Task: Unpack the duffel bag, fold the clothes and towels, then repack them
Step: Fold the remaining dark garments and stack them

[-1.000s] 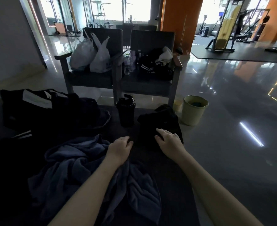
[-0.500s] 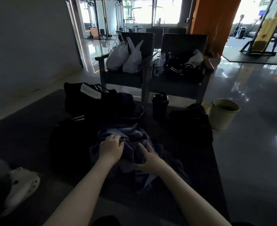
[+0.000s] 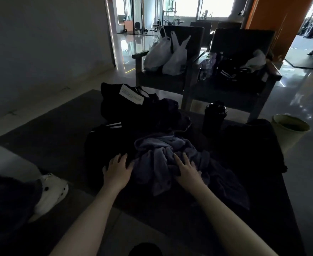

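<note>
Blue-grey towel [image 3: 159, 154] is still bunched on the dark floor mat [image 3: 50, 133], in front of the black duffel bag [image 3: 126, 108] with its white label.

Diff vs 0.5 s ago:
- left hand [image 3: 117, 171] was curled into the towel. It's now off the towel's left edge and flat on dark cloth; too dim to tell which piece.
- right hand [image 3: 186, 168] stays on top of the towel, a bit further right on the heap.
- 1 s ago the right hand was on the black clothing pile [image 3: 253, 146] at the right. That pile now lies apart from both hands.
- towel looks more bunched than it did 1 s ago.

Pose now:
- left: palm down, fingers straight and spread, thumb just beside the towel edge. Grip wide, holding nothing.
- right: palm down on the towel, fingers straight, pointing away from the person. Grip wide, pressing rather than pinching.
- both forearms reach forward from the bottom of the view.

Black garment with white stripes [image 3: 107, 132] lies between the duffel bag and the left hand. Black shaker bottle [image 3: 214, 117] stands upright on the mat behind the towel.
</note>
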`<state>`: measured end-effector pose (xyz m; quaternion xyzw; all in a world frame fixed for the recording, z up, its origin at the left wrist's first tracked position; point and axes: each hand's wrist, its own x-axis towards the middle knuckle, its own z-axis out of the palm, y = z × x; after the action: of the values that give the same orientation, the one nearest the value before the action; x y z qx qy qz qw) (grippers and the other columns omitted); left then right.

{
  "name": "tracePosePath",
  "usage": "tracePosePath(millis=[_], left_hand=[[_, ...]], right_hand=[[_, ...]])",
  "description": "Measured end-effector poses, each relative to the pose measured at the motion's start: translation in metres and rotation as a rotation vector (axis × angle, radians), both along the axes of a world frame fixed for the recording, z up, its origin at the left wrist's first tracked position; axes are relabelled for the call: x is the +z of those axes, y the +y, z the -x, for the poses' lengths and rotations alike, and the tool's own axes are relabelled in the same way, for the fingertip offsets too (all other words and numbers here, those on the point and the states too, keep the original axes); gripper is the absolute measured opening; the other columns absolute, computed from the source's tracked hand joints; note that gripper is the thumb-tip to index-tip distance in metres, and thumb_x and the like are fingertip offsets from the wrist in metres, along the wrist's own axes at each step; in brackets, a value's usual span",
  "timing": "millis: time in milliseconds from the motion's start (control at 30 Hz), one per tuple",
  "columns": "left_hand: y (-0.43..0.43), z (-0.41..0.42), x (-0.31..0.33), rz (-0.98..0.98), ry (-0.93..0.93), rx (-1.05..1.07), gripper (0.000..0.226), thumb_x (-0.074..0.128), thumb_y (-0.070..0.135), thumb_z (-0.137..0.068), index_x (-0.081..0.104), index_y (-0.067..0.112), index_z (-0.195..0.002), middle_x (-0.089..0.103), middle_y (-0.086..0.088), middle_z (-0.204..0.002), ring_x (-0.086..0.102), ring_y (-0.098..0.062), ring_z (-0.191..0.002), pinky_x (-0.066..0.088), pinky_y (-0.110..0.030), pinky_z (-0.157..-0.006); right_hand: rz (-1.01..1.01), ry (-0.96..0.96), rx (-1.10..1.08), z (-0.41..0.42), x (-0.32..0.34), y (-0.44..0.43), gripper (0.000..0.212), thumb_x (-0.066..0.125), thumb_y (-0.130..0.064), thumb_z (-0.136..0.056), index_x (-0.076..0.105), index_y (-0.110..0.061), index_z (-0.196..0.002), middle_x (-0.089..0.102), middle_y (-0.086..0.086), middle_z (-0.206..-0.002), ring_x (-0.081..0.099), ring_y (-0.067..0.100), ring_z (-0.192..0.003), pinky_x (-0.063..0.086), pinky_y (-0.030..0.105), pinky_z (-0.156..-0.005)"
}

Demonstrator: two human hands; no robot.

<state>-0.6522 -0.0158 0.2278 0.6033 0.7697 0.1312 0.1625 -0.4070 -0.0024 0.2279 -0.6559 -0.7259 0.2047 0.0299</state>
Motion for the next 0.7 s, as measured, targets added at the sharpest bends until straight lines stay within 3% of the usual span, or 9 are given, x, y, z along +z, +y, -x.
tracePosePath(millis=[100, 200, 267, 367, 533, 700], left_hand=[[0.0, 0.009, -0.005, -0.015, -0.026, -0.005, 0.052, 0.023, 0.044, -0.101, 0.023, 0.027, -0.15, 0.018, 0.002, -0.158, 0.017, -0.02, -0.144, 0.014, -0.047, -0.116], [-0.002, 0.016, -0.011, -0.046, -0.044, -0.025, 0.051, 0.029, 0.036, -0.101, 0.022, 0.025, -0.151, 0.017, 0.003, -0.158, 0.015, -0.019, -0.144, 0.012, -0.044, -0.117], [-0.001, 0.02, -0.014, -0.061, -0.061, -0.061, 0.053, 0.035, 0.032, -0.1, 0.022, 0.024, -0.151, 0.017, 0.002, -0.158, 0.014, -0.019, -0.144, 0.012, -0.043, -0.117], [0.0, 0.027, -0.016, -0.021, -0.091, -0.104, 0.061, 0.042, 0.034, -0.095, 0.019, 0.024, -0.151, 0.016, 0.002, -0.158, 0.013, -0.02, -0.144, 0.014, -0.043, -0.117], [-0.001, 0.042, -0.018, 0.102, 0.037, -0.21, 0.088, 0.061, 0.054, -0.082, 0.017, 0.023, -0.151, 0.029, 0.0, -0.153, 0.029, -0.022, -0.139, 0.028, -0.045, -0.112], [-0.001, 0.035, -0.005, -0.01, 0.085, -0.097, 0.039, 0.052, 0.034, -0.093, 0.049, 0.02, -0.129, 0.058, -0.003, -0.122, 0.054, -0.021, -0.112, 0.044, -0.039, -0.094]], right_hand=[[-0.016, 0.007, -0.044, 0.003, 0.007, 0.012, 0.075, 0.05, -0.028, -0.092, 0.002, -0.038, -0.15, -0.011, 0.0, -0.159, 0.004, 0.036, -0.143, 0.02, 0.065, -0.106], [-0.152, 0.163, -0.038, 0.026, 0.014, -0.001, 0.081, 0.051, -0.018, -0.086, 0.003, -0.039, -0.149, -0.011, 0.0, -0.159, -0.001, 0.03, -0.144, 0.015, 0.063, -0.11], [-0.222, 0.161, 0.097, 0.045, 0.006, -0.017, 0.074, 0.049, -0.031, -0.09, 0.005, -0.04, -0.148, -0.011, -0.006, -0.158, -0.006, 0.026, -0.145, 0.016, 0.063, -0.109], [-0.148, -0.004, 0.205, 0.053, -0.02, -0.021, 0.071, 0.043, -0.059, -0.09, 0.005, -0.042, -0.148, -0.013, -0.009, -0.158, -0.015, 0.027, -0.144, 0.013, 0.067, -0.108], [-0.126, -0.099, 0.222, 0.045, -0.027, 0.021, 0.069, 0.043, -0.057, -0.092, 0.009, -0.038, -0.149, -0.011, -0.011, -0.158, -0.017, 0.026, -0.144, 0.015, 0.067, -0.107], [-0.087, -0.134, 0.226, 0.044, -0.013, 0.043, 0.066, 0.044, -0.051, -0.093, 0.012, -0.037, -0.149, -0.008, -0.011, -0.158, -0.015, 0.027, -0.144, 0.015, 0.065, -0.108]])
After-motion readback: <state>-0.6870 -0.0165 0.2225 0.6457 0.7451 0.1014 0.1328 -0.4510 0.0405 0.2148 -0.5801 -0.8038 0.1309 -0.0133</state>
